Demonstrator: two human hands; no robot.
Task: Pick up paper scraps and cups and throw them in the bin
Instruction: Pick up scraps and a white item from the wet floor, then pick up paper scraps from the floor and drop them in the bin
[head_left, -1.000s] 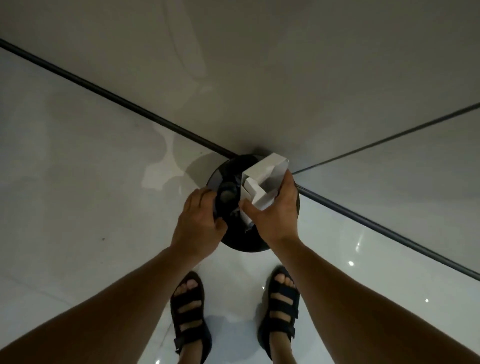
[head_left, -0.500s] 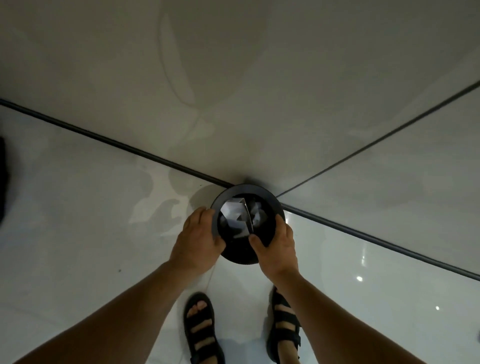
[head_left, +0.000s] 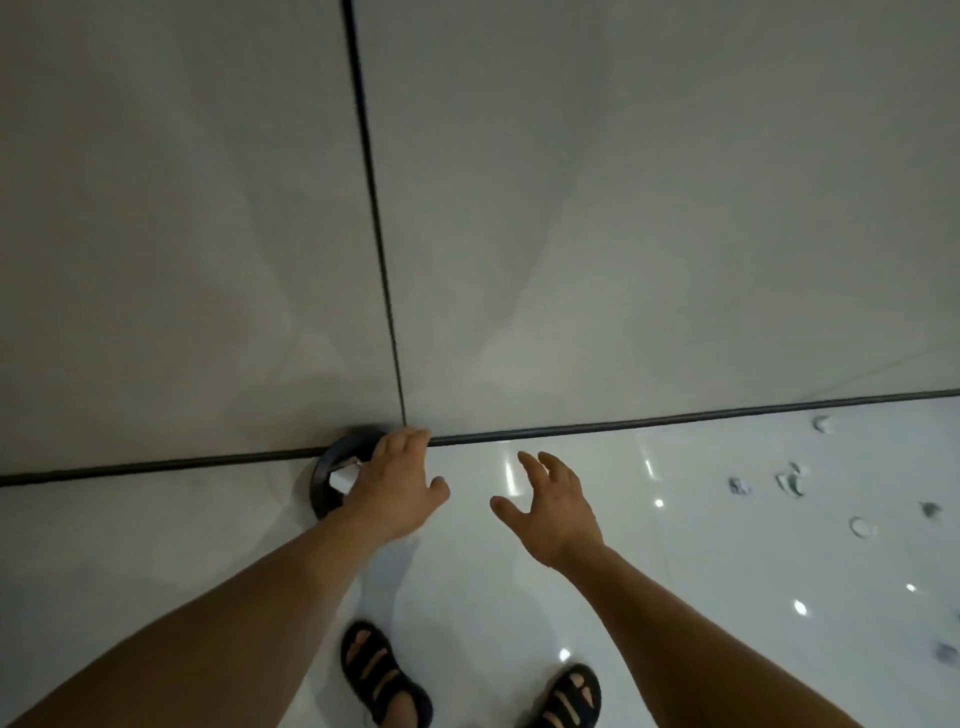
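Left hand (head_left: 395, 483) is out over the right side of the bin (head_left: 323, 486). Its fingers are loose and nearly straight, thumb out to the side, holding nothing; can't tell if it touches the rim. Right hand (head_left: 553, 499) is in the air beside it, apart from the bin, fingers spread and slightly bent, empty. Bin is black and round, on the floor (head_left: 675, 571) against the wall (head_left: 623, 208), right at the dark strip (head_left: 675, 418) where wall meets floor. White paper (head_left: 345, 475) sits inside the bin, partly hidden by the left hand. Scraps (head_left: 792, 480) lie scattered on the floor at far right, well apart from the bin and both hands; small and blurred. A white cup (head_left: 860, 527) is among them, round from above; upright or not, can't tell. A curved white bit (head_left: 822, 423) lies near the strip. Floor is glossy white with light spots. Feet in black sandals (head_left: 384, 675) are at the bottom edge.
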